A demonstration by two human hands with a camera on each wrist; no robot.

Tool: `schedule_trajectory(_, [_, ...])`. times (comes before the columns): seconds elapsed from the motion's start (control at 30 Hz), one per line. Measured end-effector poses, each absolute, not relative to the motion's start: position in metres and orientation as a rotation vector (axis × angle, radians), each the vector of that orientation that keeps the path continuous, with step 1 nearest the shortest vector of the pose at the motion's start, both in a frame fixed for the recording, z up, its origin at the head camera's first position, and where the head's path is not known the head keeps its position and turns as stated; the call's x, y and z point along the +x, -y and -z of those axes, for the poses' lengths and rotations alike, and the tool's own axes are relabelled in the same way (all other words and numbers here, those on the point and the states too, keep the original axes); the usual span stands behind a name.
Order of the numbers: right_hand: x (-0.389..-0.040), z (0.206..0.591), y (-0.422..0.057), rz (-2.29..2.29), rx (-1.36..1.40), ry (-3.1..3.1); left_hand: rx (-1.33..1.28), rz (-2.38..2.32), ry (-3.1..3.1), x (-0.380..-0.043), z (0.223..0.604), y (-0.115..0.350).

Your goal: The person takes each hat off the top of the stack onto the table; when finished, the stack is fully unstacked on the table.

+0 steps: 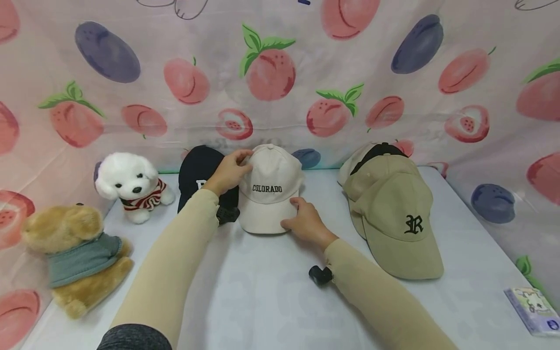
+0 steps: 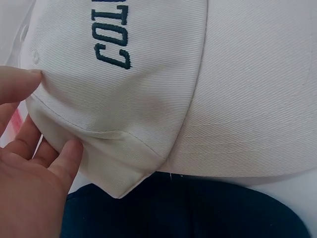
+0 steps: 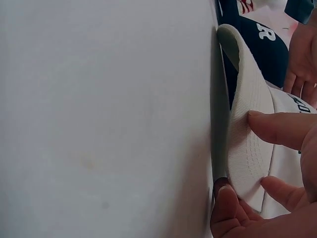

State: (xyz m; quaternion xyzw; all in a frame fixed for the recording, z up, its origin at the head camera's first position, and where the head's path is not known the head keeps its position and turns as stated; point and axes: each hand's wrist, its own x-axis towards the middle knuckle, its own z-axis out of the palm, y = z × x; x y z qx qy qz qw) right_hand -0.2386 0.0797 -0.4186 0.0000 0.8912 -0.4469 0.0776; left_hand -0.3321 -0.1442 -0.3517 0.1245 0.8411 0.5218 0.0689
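Note:
A cream baseball cap (image 1: 270,189) lettered COLORADO sits at the back of the white table, brim toward me. My left hand (image 1: 229,172) holds it by the left side of the crown; in the left wrist view some fingers (image 2: 29,141) go behind the fabric. My right hand (image 1: 308,221) grips the right end of the brim (image 3: 247,134), with fingertips on its top and others tucked under the edge. A dark navy cap (image 1: 199,167) with a white letter stands just left of the cream one, partly covered by my left hand and sleeve.
On the right lies an overlapping row of caps, the front one a khaki cap (image 1: 398,214) with a black letter. A white plush dog (image 1: 127,180) and a brown plush toy (image 1: 83,262) sit left. A small purple-and-yellow packet (image 1: 533,311) lies at the right edge.

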Motion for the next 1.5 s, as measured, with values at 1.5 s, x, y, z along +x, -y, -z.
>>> schedule_trajectory(1.5, [-0.256,0.429,-0.067,1.154,-0.183,-2.691,0.327,-1.691,-2.545,-0.338,0.367,0.148])
